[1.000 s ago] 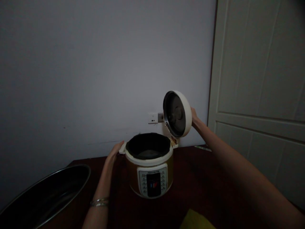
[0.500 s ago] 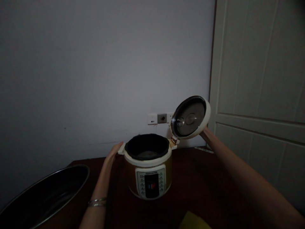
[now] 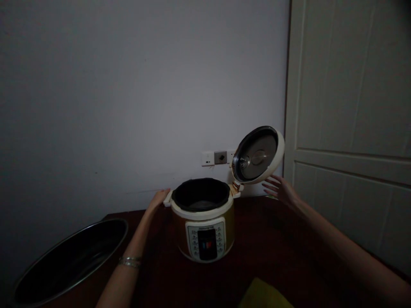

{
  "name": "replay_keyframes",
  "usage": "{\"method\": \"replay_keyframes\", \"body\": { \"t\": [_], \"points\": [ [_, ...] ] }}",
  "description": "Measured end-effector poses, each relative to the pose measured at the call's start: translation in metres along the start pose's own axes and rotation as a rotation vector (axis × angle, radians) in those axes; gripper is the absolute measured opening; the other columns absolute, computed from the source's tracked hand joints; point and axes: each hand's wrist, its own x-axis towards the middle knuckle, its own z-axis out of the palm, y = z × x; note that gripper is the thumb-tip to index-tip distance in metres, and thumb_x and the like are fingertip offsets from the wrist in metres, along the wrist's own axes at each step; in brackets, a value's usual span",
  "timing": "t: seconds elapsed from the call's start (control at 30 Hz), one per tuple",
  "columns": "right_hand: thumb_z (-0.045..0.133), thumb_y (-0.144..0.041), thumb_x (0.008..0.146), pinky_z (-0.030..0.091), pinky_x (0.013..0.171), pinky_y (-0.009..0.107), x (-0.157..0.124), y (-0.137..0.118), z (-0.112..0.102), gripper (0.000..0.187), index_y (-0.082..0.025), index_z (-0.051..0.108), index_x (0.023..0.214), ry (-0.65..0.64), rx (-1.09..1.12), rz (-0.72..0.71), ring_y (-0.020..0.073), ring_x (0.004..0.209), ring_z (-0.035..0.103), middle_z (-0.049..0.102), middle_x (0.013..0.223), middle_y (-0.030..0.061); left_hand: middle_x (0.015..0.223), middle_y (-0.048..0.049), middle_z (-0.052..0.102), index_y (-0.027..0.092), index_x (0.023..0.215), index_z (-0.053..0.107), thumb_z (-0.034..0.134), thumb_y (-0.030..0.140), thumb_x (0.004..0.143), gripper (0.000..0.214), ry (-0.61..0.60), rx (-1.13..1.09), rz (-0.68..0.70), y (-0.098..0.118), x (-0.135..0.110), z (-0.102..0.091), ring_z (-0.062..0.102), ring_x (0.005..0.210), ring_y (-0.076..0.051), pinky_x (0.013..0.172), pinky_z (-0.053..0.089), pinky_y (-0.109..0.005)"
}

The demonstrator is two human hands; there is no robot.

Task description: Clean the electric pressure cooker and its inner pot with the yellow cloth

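An electric pressure cooker [image 3: 205, 233] with a gold body and a white control panel stands on the dark red table [image 3: 272, 252]. Its dark inner pot [image 3: 201, 197] is uncovered. The white lid [image 3: 258, 154] stands swung back on its hinge at the right, shiny underside showing. My left hand [image 3: 158, 200] rests on the cooker's left side handle, fingers curled against it. My right hand [image 3: 281, 189] hovers just below the lid with fingers spread, holding nothing.
A large dark oval pan [image 3: 67, 261] lies at the table's left. A yellow-green thing [image 3: 263, 295] shows at the bottom edge. Wall sockets [image 3: 213, 158] sit behind the cooker, and a white door [image 3: 349, 107] fills the right.
The lid swung from upright back to the right and now stands open by itself. My right hand let go of it and dropped slightly. The left hand stayed on the handle.
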Motion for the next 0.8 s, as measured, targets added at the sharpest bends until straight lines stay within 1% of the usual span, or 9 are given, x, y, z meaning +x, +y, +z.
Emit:
{"method": "replay_keyframes", "body": {
  "t": [0.1,0.2,0.27,0.37,0.47,0.53,0.63,0.7,0.8],
  "points": [
    [0.052,-0.033,0.082,0.054,0.073,0.033,-0.037,0.03,-0.023,0.028,-0.022,0.056,0.107,-0.106,-0.145,0.15,0.0197,0.089,0.065,0.061,0.118,0.013,0.066,-0.0077,0.064,0.012,0.076,0.061,0.039,0.038,0.087,0.036,0.064,0.119,0.029,0.004,0.0,-0.005,0.059,0.049,-0.017,0.04,0.041,-0.023],
    [0.057,-0.036,0.077,0.052,0.069,0.032,-0.07,0.055,-0.037,0.031,-0.019,0.058,0.103,-0.2,-0.325,0.246,0.021,0.086,0.066,0.064,0.112,0.0158,0.074,-0.0107,0.066,0.012,0.078,0.062,0.036,0.034,0.087,0.036,0.123,0.221,0.051,0.008,-0.003,-0.007,0.062,0.054,-0.017,0.043,0.041,-0.023],
    [0.06,-0.04,0.074,0.051,0.067,0.031,-0.089,0.066,-0.041,0.033,-0.018,0.061,0.098,-0.312,-0.454,0.27,0.0213,0.085,0.065,0.066,0.107,0.0157,0.078,-0.0115,0.068,0.012,0.08,0.064,0.037,0.032,0.087,0.034,0.157,0.277,0.057,0.012,-0.008,-0.009,0.064,0.057,-0.018,0.046,0.042,-0.023],
    [0.059,-0.049,0.073,0.05,0.067,0.03,-0.117,0.069,-0.036,0.039,-0.017,0.064,0.095,-0.509,-0.639,0.221,0.0213,0.087,0.064,0.067,0.102,0.0139,0.08,-0.0116,0.07,0.014,0.087,0.065,0.038,0.03,0.086,0.032,0.218,0.347,0.063,0.02,-0.018,-0.014,0.066,0.064,-0.019,0.053,0.045,-0.024],
    [0.052,-0.051,0.078,0.05,0.072,0.032,-0.148,0.061,-0.019,0.042,-0.016,0.066,0.094,-0.708,-0.857,0.074,0.0217,0.087,0.063,0.068,0.096,0.0118,0.082,-0.0113,0.071,0.015,0.095,0.065,0.039,0.031,0.087,0.031,0.282,0.411,0.079,0.028,-0.029,-0.028,0.067,0.071,-0.019,0.059,0.046,-0.025],
    [0.05,-0.048,0.081,0.048,0.08,0.034,-0.17,0.054,-0.003,0.04,-0.016,0.068,0.096,-0.797,-1.022,-0.044,0.0226,0.09,0.062,0.068,0.096,0.0106,0.084,-0.0109,0.071,0.016,0.097,0.065,0.038,0.032,0.087,0.033,0.313,0.459,0.09,0.03,-0.036,-0.044,0.067,0.075,-0.019,0.062,0.046,-0.025],
    [0.047,-0.041,0.084,0.046,0.087,0.033,-0.199,0.05,0.021,0.036,-0.018,0.069,0.1,-0.881,-1.161,-0.187,0.023,0.096,0.06,0.067,0.102,0.0098,0.088,-0.0104,0.071,0.016,0.099,0.065,0.037,0.034,0.088,0.035,0.355,0.548,0.082,0.026,-0.047,-0.08,0.067,0.079,-0.019,0.066,0.046,-0.026],
    [0.045,-0.037,0.087,0.045,0.088,0.032,-0.216,0.053,0.037,0.035,-0.019,0.069,0.103,-0.962,-1.165,-0.24,0.0222,0.098,0.06,0.067,0.105,0.0095,0.091,-0.011,0.071,0.017,0.1,0.065,0.037,0.035,0.088,0.036,0.38,0.62,0.056,0.017,-0.055,-0.11,0.067,0.084,-0.021,0.07,0.047,-0.028],
    [0.044,-0.038,0.088,0.046,0.089,0.031,-0.236,0.068,0.06,0.037,-0.022,0.065,0.114,-1.047,-1.114,-0.233,0.0214,0.1,0.06,0.066,0.11,0.0091,0.1,-0.0157,0.069,0.015,0.099,0.065,0.041,0.036,0.085,0.036,0.409,0.739,-0.019,-0.007,-0.072,-0.161,0.064,0.097,-0.027,0.077,0.047,-0.034]
  ]
}}
